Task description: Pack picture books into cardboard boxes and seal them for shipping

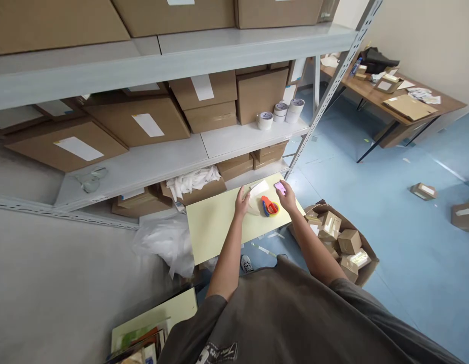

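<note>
A pale yellow board lies in front of the shelves. On it, between my hands, rests a red tape dispenser with blue and yellow parts. My left hand is closed at the edge of a thin, pale translucent sheet. Just beyond that hand is a white paper. My right hand, to the right of the dispenser, has its fingers closed on a small pink item with a dark edge.
Shelves with cartons and white tape rolls stand ahead. An open carton of small boxes sits on the floor at right. Plastic wrap lies left of the board. A wooden table stands at the back right.
</note>
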`<state>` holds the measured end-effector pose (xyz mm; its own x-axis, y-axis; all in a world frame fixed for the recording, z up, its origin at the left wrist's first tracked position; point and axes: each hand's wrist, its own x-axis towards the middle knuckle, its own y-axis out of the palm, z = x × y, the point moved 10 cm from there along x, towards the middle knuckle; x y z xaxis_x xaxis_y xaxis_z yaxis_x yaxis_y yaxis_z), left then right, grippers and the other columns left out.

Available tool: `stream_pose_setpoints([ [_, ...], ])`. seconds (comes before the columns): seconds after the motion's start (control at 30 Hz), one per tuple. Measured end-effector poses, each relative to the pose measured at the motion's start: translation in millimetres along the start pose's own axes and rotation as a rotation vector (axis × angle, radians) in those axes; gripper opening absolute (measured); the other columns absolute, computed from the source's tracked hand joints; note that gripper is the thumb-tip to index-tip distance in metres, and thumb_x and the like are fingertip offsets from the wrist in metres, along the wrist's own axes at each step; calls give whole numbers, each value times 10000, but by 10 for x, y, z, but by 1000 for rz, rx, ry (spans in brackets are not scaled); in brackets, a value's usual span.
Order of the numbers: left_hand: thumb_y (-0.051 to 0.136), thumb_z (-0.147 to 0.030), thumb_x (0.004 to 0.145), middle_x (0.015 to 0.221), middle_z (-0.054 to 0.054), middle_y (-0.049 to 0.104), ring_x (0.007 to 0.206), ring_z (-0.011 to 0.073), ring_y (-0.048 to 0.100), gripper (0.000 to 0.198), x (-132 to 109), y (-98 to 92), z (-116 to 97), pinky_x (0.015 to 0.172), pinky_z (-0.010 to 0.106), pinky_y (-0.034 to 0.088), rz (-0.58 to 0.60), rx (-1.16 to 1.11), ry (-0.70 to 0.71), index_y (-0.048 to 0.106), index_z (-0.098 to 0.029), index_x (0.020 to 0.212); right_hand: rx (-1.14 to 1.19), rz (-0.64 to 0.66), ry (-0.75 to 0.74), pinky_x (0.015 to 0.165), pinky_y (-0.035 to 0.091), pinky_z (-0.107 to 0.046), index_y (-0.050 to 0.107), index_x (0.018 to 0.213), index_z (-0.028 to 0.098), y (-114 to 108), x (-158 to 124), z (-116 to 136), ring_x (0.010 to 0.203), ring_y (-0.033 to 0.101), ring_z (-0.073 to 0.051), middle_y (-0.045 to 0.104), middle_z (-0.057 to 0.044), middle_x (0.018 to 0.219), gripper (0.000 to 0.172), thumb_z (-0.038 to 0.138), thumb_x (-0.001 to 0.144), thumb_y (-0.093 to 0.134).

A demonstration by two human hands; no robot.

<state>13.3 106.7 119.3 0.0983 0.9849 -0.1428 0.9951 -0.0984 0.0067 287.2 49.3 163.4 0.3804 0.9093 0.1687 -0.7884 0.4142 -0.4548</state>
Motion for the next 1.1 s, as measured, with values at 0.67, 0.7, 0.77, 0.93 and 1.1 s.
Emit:
stream_pose_setpoints([
  [0.67,665,-182,901,1559,103,608,1458,329,539,597,-66,529,1472,1253,482,410,-17,250,-203,648,-257,1493,-419,488,423,1083,462,-496,724,1200,115,1610,-598,-2064,1206,658,-391,721,-255,1207,375,245,848,732],
  [0.7,669,-180,898,1548,108,617,1431,331,562,595,-93,518,1494,1242,484,422,-22,253,-207,652,-254,1488,-426,461,450,1090,449,-509,710,1225,94,1623,-610,-2116,1213,657,-399,719,-274,1204,394,237,858,718],
  [0.77,672,-175,893,1521,121,638,1369,332,608,587,-156,487,1503,1206,484,460,-29,260,-215,660,-241,1477,-433,440,488,1077,441,-523,692,1242,61,1626,-608,-2169,1191,672,-405,727,-300,1162,400,240,885,689],
  [0.93,672,-163,892,1434,134,695,1253,296,679,557,-259,328,1265,1118,452,527,-78,283,-201,675,-228,1445,-384,518,346,996,478,-478,610,1353,104,1481,-458,-1889,1098,712,-350,746,-259,1155,444,291,950,618],
  [1.1,616,-117,901,1423,130,709,1108,228,731,511,-150,137,702,1037,391,572,-121,265,-124,697,-212,1396,-510,595,193,885,516,-444,492,1423,97,1117,-242,-1354,1075,713,-368,705,-267,1276,497,249,961,588],
])
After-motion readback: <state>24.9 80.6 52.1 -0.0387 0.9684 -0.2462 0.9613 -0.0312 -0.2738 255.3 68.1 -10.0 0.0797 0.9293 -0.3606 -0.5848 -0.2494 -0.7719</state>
